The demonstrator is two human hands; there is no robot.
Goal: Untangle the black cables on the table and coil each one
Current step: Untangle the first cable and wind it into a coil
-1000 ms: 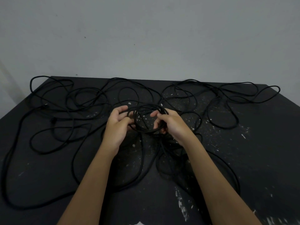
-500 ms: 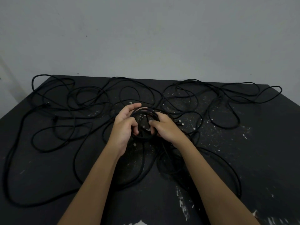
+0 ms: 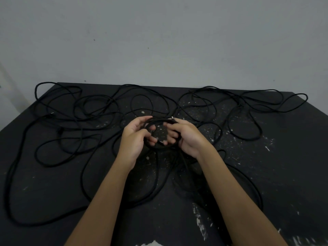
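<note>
Looks to me like a plain workshop corner: a black counter (image 3: 292, 174), scuffed and spattered with white paint flecks (image 3: 199, 226), loose black cables (image 3: 245, 139) sprawled across it, set against a bare, marked grey wall (image 3: 159, 41).

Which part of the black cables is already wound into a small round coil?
The small black cable coil gripped between the left hand and right hand; the other black cables lie in loose, sprawling loops on the dark table.
</note>
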